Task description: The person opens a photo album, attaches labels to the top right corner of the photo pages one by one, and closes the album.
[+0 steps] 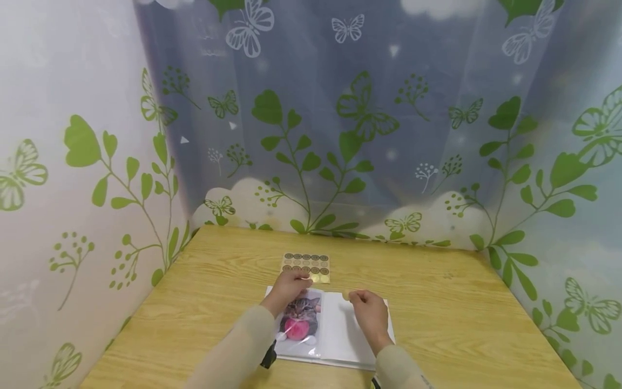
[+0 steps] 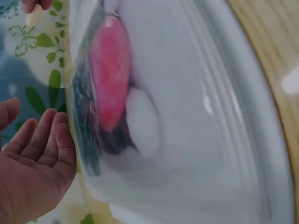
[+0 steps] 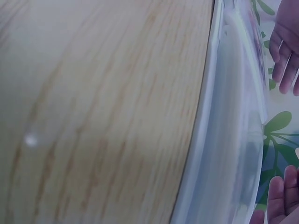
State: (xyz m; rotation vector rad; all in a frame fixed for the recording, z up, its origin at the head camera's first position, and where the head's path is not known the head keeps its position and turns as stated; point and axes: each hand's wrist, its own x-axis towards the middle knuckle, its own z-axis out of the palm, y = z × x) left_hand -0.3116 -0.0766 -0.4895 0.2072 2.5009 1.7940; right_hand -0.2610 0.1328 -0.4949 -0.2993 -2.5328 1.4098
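Observation:
An open photo album [image 1: 347, 346] lies on the table, with a cat photo [image 1: 303, 310] under a clear sleeve on its left page. The photo's pink round shape [image 2: 111, 74] shows large in the left wrist view. My left hand [image 1: 290, 287] is above the top edge of that page, fingers relaxed and holding nothing. My right hand [image 1: 369, 313], over the bare right page, pinches a small round gold sticker [image 1: 346, 295] between thumb and fingertips. Beyond the album lies a sheet of round stickers [image 1: 306, 262], its near edge partly behind my left hand.
The wooden table [image 1: 233, 270] reaches back to a patterned curtain [image 1: 311, 135] with green leaves and butterflies, which also hangs along both sides. A dark wrist strap [image 1: 269, 355] shows at my left sleeve.

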